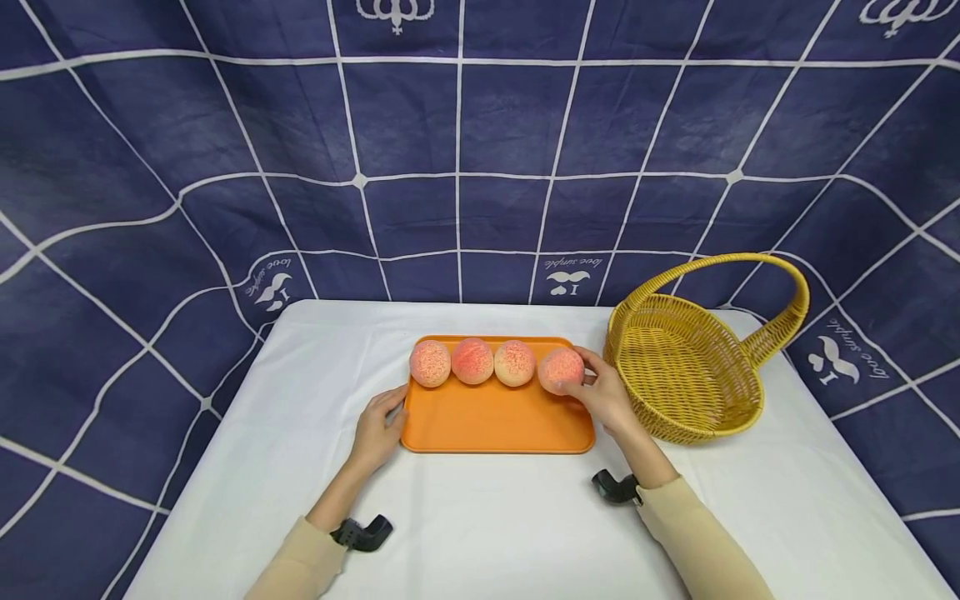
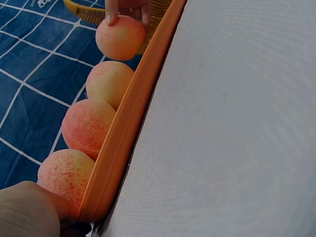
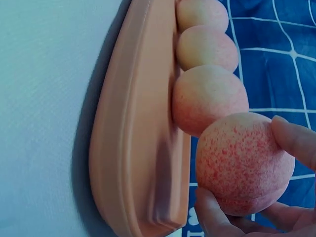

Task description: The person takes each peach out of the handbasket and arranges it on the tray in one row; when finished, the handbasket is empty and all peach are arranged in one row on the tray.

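Note:
My right hand (image 1: pixel 606 397) pinches a pink-and-yellow peach (image 3: pixel 244 163) between thumb and fingers, over the right end of the orange tray (image 1: pixel 495 425). In the left wrist view this peach (image 2: pixel 120 37) stands higher than the others, raised off the tray. Three more peaches sit in a row along the tray's far side: a speckled one (image 1: pixel 430 363) at the left corner, a redder one (image 1: pixel 472 361) and a paler one (image 1: pixel 514 363). With relaxed fingers, my left hand (image 1: pixel 377 429) touches the tray's left edge; its fingertips are partly hidden in the left wrist view.
A yellow wicker basket (image 1: pixel 738 408) with a tall arched handle stands just right of the tray, close to my right hand. White cloth (image 1: pixel 495 525) covers the table. Behind and beside it hangs a dark blue curtain (image 1: pixel 510 217) with white lines.

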`<state>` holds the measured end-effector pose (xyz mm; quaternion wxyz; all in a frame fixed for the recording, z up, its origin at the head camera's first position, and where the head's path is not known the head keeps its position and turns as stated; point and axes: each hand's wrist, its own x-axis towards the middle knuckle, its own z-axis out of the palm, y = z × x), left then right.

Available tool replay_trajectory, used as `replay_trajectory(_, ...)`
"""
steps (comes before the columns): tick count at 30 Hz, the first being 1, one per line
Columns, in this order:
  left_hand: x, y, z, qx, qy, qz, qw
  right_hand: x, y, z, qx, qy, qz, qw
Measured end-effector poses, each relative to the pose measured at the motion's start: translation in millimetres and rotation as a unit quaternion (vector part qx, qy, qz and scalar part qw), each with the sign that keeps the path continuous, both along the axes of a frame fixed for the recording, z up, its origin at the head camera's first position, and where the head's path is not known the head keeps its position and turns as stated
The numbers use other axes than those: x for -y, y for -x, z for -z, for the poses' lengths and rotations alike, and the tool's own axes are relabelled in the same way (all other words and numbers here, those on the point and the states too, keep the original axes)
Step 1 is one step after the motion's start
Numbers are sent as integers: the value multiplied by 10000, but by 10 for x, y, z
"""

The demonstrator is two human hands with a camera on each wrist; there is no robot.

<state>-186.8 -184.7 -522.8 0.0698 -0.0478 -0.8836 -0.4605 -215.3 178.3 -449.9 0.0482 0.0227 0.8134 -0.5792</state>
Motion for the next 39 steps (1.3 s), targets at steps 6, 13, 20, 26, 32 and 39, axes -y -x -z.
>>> replay_trajectory(6, 1, -5, 7, 15, -13, 8, 10000, 26, 64, 41, 90, 33, 183, 9998)
replay_trajectory(13, 1, -5, 12, -26, -27, 22, 10000, 15, 155, 99, 135, 8, 244, 9996)
replay_trajectory(20, -8, -1, 11, -31, -12, 40, 10000, -9, 207, 135, 128, -155, 240, 9995)
replay_trajectory(26, -9, -5, 7, -49, -7, 36, 10000, -13, 227, 156, 142, -307, 180, 9993)
replay_trajectory(32, 1, -5, 7, -39, 18, 22, 10000, -7, 241, 159, 153, -583, 142, 9981)
replay_trajectory(39, -3, -4, 7, -22, 16, 6, 10000, -9, 239, 161, 172, -615, 207, 9977)
